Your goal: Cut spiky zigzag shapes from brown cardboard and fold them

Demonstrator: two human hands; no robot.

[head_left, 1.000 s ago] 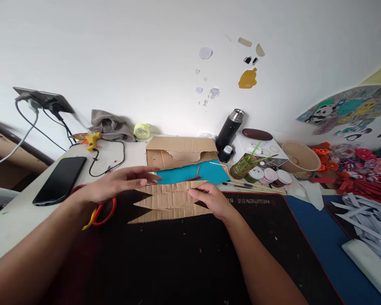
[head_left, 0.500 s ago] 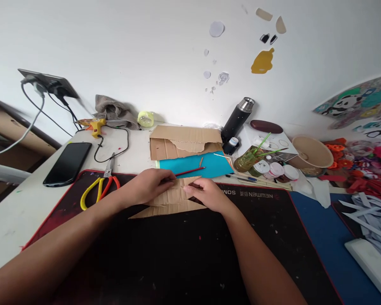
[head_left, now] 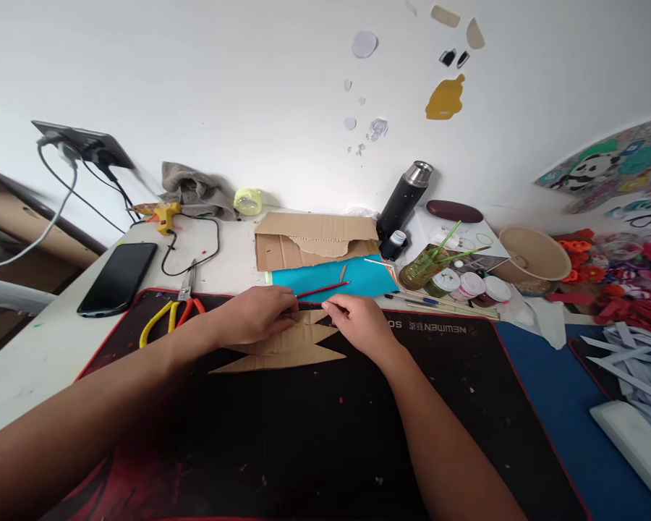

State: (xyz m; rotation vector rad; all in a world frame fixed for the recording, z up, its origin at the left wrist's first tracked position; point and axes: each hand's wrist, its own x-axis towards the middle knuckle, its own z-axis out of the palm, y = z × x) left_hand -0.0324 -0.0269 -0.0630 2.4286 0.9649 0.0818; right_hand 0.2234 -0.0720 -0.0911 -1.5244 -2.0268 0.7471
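A brown cardboard piece point(head_left: 290, 350) with jagged, pointed ends lies on the black desk mat point(head_left: 304, 441). My left hand point(head_left: 256, 315) is closed over its upper left part, fingers curled down, partly hiding it. At the upper right point of the cardboard, my right hand point(head_left: 356, 325) pinches the tip between thumb and fingers. A red pencil point(head_left: 323, 289) lies just behind my hands on a blue sheet point(head_left: 369, 278). Scissors point(head_left: 176, 312) with yellow and red handles rest left of my left hand.
Behind the sheet lies a larger cardboard piece point(head_left: 315, 235). At left are a phone point(head_left: 118, 279) and a yellow glue gun point(head_left: 166, 215). A black thermos point(head_left: 404, 197), a jar with green brushes point(head_left: 420, 271) and paint pots point(head_left: 471, 285) stand at back right.
My right hand has shifted slightly up and right, from lying over the cardboard to its tip. More of the cardboard's pointed right edge shows. My left hand stays nearly in place.
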